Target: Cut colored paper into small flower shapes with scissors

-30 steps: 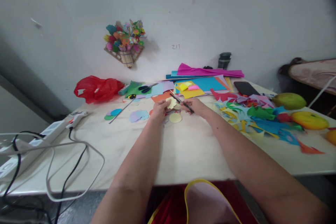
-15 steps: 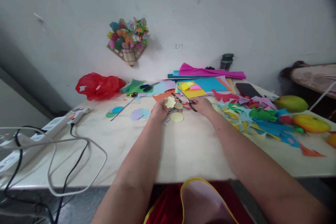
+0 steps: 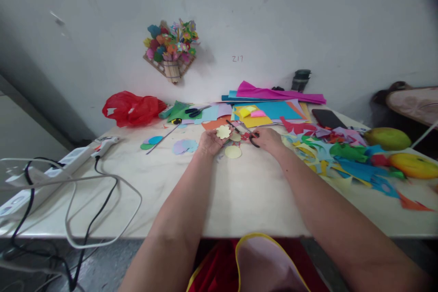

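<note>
My left hand [image 3: 209, 142] holds a pale yellow paper flower shape [image 3: 223, 132] by its edge, just above the white table [image 3: 239, 191]. My right hand [image 3: 268, 139] grips black-handled scissors [image 3: 244, 132], whose blades lie spread low over the table and point left toward the flower. A pale yellow paper circle [image 3: 233, 152] lies on the table between my hands. Small red scraps sit beside the scissors.
Stacked coloured paper sheets [image 3: 270, 109] lie at the back, with a second pair of scissors [image 3: 195, 111]. A scrap heap [image 3: 345, 155], a phone [image 3: 326, 118] and mangoes [image 3: 388, 138] are right. A red bag [image 3: 132, 108], glue gun [image 3: 102, 146] and cables [image 3: 78, 210] are left.
My right hand has lowered the scissors from the flower shape to the table and the blades have spread. My left hand turned the flower shape face up. The view shifted slightly left.
</note>
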The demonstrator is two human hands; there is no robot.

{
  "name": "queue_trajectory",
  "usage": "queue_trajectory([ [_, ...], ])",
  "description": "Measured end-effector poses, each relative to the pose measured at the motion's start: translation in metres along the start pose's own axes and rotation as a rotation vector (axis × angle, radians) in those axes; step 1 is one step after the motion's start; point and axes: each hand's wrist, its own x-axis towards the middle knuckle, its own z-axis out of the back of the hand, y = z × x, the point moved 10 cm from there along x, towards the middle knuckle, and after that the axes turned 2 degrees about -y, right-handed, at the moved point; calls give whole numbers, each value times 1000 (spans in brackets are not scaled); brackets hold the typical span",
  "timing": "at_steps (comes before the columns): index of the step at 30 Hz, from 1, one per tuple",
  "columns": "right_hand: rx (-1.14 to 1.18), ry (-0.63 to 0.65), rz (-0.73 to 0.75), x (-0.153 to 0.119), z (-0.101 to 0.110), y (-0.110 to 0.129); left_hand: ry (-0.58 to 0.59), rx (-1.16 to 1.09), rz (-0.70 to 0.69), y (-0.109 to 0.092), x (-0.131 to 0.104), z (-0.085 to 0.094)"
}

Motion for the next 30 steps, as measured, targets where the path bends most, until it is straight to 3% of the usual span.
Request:
queue_trajectory([
  [9,-56,-42,21,-2,5,6,-5,141,-65,-3,0,-1],
  [12,-46,6,38,-3,0,9,13,162,-61,-3,-2,-3],
  [16,-38,78,85,-6,-7,15,59,163,-34,1,-4,-7],
  [21,2,30,87,-5,-4,15,143,197,-18,6,-4,-15],
  [26,373,-73,66,0,2,11,192,242,18,12,-7,-22],
  [30,855,59,80,-2,-9,20,201,281,42,19,-7,-23],
])
